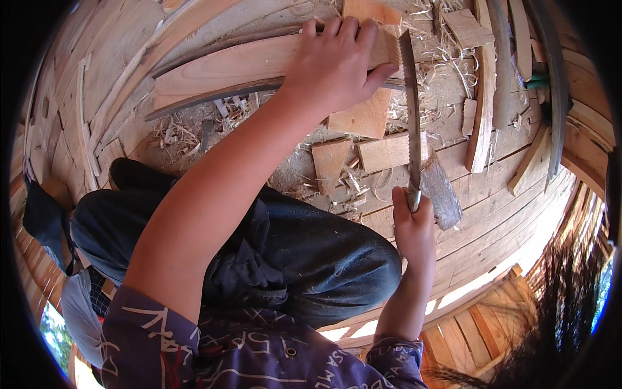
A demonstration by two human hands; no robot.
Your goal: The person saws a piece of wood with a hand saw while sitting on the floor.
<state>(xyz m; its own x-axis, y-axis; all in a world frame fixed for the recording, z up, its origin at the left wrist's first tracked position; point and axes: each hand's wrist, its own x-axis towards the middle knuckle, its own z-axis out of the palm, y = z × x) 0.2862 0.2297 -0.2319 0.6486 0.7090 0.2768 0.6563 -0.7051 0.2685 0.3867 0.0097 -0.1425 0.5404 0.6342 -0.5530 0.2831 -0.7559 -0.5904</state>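
My left hand [337, 61] presses down on a long curved wooden plank [227, 65] that lies across the boards, its fingers wrapped over the plank's far edge near its right end. My right hand [414, 227] is closed around the handle of a long narrow saw [412, 110]. The blade runs straight away from me and its tip meets the right end of the plank, just beside my left thumb. My knee in dark trousers [304, 253] is bent between the two arms.
Short offcut blocks [366, 117] and wood shavings [181, 133] lie scattered on the plank floor [492, 214]. Several curved wooden strips [483, 97] and a dark bent bar [554, 84] lie to the right. A black shoe [133, 174] rests at left.
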